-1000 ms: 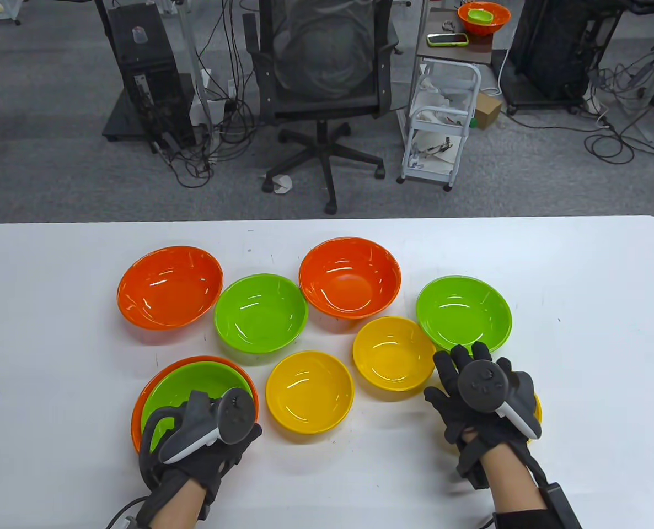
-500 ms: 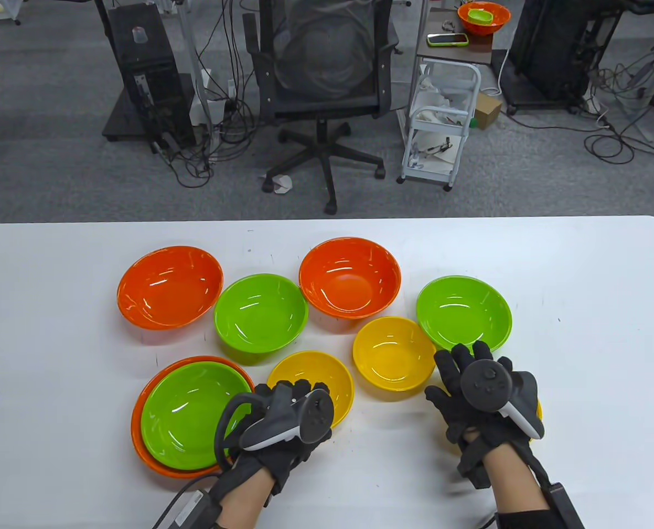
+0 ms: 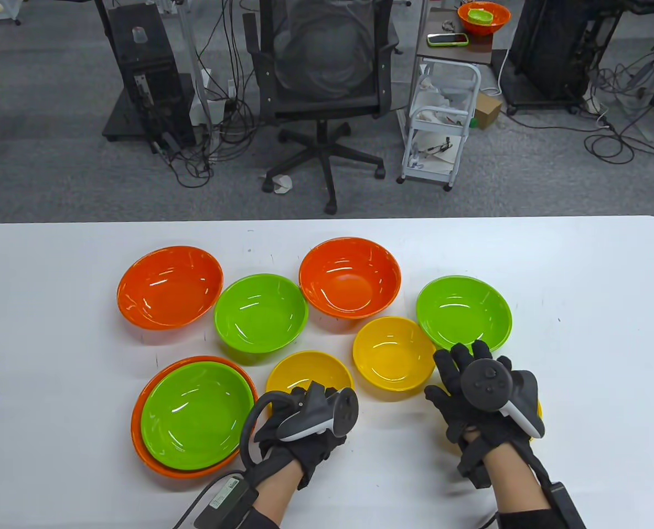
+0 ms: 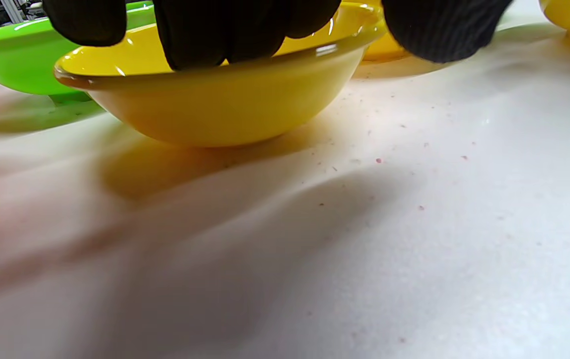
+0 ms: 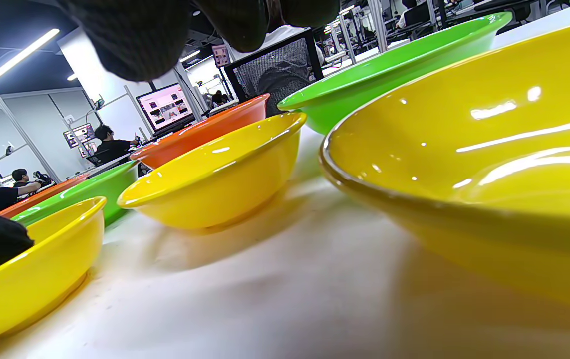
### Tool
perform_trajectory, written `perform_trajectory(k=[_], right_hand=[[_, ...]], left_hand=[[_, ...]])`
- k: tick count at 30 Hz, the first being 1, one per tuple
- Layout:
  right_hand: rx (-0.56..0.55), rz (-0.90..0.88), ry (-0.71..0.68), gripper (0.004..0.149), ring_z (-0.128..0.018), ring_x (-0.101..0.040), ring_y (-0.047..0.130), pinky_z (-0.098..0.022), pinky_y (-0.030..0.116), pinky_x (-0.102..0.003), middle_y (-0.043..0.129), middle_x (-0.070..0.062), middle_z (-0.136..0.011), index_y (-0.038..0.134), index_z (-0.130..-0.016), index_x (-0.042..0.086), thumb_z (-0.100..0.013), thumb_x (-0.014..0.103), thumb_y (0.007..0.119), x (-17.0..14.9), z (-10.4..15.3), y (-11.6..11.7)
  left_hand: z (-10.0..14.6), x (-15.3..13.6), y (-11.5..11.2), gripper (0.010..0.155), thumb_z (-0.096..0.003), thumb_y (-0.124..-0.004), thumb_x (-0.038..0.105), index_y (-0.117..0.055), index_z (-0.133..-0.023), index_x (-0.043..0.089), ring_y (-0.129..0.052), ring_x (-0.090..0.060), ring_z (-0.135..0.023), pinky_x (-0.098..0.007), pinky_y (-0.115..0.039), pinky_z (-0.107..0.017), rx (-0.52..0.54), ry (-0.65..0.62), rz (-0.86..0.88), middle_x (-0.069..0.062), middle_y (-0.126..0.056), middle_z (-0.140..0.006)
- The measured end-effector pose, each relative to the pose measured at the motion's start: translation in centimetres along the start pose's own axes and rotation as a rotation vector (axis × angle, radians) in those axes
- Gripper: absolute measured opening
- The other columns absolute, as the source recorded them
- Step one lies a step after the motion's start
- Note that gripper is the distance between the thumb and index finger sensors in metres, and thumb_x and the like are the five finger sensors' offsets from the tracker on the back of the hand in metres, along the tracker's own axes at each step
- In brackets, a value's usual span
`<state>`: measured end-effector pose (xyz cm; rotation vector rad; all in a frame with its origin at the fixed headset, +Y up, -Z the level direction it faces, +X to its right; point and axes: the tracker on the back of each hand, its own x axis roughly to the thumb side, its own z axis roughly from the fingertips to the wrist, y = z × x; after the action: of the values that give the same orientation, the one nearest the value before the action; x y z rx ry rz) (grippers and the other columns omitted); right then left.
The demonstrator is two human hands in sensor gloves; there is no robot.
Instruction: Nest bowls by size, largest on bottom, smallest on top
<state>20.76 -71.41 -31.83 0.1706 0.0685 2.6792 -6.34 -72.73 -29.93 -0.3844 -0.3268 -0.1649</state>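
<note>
Bowls: one nest begun at desk [image 3: 580,264] 7 o'clock, green bowl [image 3: 197,406] inside orange bowl [image 3: 139,441]. Left hand [image 3: 305,424] fingers [image 4: 215,35] hooked over near yellow bowl [image 3: 305,372] rim, apparently gripping. Right hand [image 3: 484,405] spread over another yellow bowl [image 5: 464,164] at 5 o'clock; grip unclear. Six bowls loose.

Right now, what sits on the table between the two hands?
Only bare white table lies between the left hand and the right hand, in the table view; the yellow bowls sit farther back.
</note>
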Motion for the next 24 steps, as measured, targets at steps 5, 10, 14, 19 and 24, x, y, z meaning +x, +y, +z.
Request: perform_trajectory(k=[5, 10, 14, 19, 24], right_hand=[[0.001, -0.002, 0.003, 0.069, -0.104, -0.049, 0.010, -0.065, 0.006, -0.071, 0.036, -0.020, -0.116, 0.050, -0.109, 0.014, -0.051, 0.043, 0.074, 0.0, 0.0, 0.0], [0.002, -0.006, 0.008, 0.069, -0.104, -0.049, 0.010, -0.065, 0.006, -0.071, 0.036, -0.020, -0.116, 0.051, -0.109, 0.014, -0.051, 0.042, 0.074, -0.1, 0.0, -0.1], [0.002, -0.006, 0.010, 0.069, -0.104, -0.049, 0.010, -0.065, 0.006, -0.071, 0.036, -0.020, -0.116, 0.051, -0.109, 0.014, -0.051, 0.042, 0.074, -0.1, 0.0, -0.1], [0.005, -0.004, 0.010, 0.069, -0.104, -0.049, 0.010, -0.065, 0.006, -0.071, 0.035, -0.020, -0.116, 0.051, -0.109, 0.013, -0.051, 0.042, 0.074, -0.1, 0.0, -0.1], [0.004, -0.003, 0.012, 0.070, -0.104, -0.049, 0.010, -0.065, 0.006, -0.071, 0.035, -0.020, -0.116, 0.050, -0.109, 0.014, -0.051, 0.042, 0.074, -0.1, 0.0, -0.1]], left_hand=[[-0.5, 0.3, -0.2, 0.076, -0.0483, -0.072, 0.057, -0.050, -0.113, 0.024, -0.071, -0.038, -0.105, -0.067, -0.063, -0.075, -0.007, 0.005, -0.002, -0.009, -0.064, -0.114], [-0.9, 0.4, -0.4, 0.073, -0.0483, -0.073, 0.056, -0.053, -0.111, 0.024, -0.075, -0.037, -0.103, -0.065, -0.065, -0.074, -0.003, 0.015, -0.009, -0.008, -0.068, -0.111], [-1.2, 0.5, -0.8, 0.070, -0.0489, -0.073, 0.054, -0.056, -0.110, 0.024, -0.078, -0.035, -0.099, -0.062, -0.069, -0.072, -0.016, 0.009, -0.005, -0.008, -0.071, -0.109], [-1.3, 0.6, -1.1, 0.066, -0.0498, -0.073, 0.051, -0.058, -0.109, 0.025, -0.081, -0.035, -0.096, -0.060, -0.072, -0.071, -0.017, 0.005, -0.028, -0.007, -0.074, -0.107], [-1.4, 0.7, -1.1, 0.064, -0.0502, -0.072, 0.051, -0.063, -0.107, 0.024, -0.085, -0.034, -0.092, -0.059, -0.074, -0.070, -0.009, -0.003, -0.033, -0.007, -0.079, -0.103]])
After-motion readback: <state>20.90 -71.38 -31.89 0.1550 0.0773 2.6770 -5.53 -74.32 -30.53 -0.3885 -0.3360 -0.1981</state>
